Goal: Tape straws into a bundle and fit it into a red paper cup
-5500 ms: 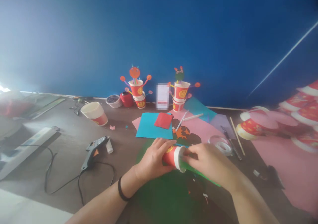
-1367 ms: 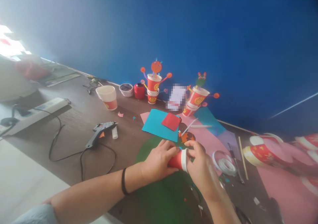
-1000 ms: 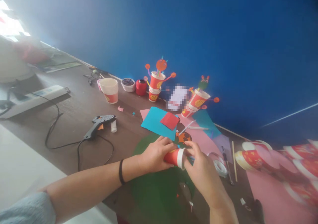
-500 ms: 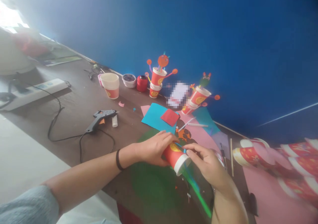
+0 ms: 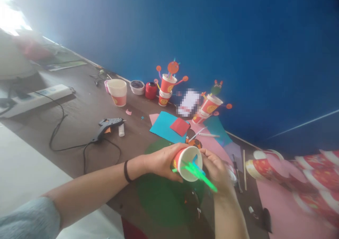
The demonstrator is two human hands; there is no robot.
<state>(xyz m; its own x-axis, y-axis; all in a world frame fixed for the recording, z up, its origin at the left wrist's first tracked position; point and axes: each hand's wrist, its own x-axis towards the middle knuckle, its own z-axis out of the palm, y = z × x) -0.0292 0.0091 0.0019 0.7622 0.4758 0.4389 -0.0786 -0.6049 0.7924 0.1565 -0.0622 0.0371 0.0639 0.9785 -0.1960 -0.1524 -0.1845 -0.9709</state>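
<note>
Head view: desk, near edge.
Left hand [image 5: 161,161]: wrapped round red paper cup [image 5: 185,163], mouth tipped toward camera.
Right hand [image 5: 217,170]: pinching green straw [image 5: 200,172] poking through cup.
Beneath: green paper disc [image 5: 161,200].

Craft workspace, looks like a hobby or classroom desk. Dark table [image 5: 79,126] against a plain blue wall [image 5: 212,30]. Glue gun [image 5: 106,126] left, coloured paper sheets [image 5: 164,127] centre, finished paper-cup figures [image 5: 168,85] far back, stacked red cups [image 5: 291,168] right.
</note>
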